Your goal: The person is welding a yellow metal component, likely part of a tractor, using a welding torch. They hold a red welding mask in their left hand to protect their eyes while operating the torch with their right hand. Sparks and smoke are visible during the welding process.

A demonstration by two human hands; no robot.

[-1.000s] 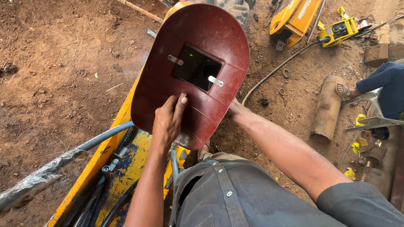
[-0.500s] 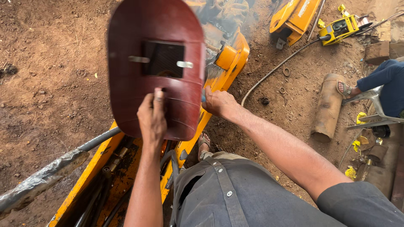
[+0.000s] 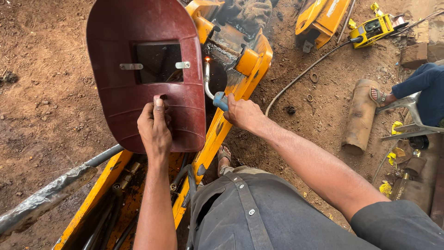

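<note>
The left hand (image 3: 155, 127) gripped a dark red welding shield (image 3: 145, 74) upright over the yellow machine arm (image 3: 240, 69). The right hand (image 3: 243, 112) held a welding torch (image 3: 213, 90), its tip sparking against the metal.

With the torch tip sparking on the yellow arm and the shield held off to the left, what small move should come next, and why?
Probably shift the dark red welding shield rightward. The left hand holds it left of the spark, so its dark window does not cover the weld point where the right hand aims the welding torch at the yellow machine arm.
</note>
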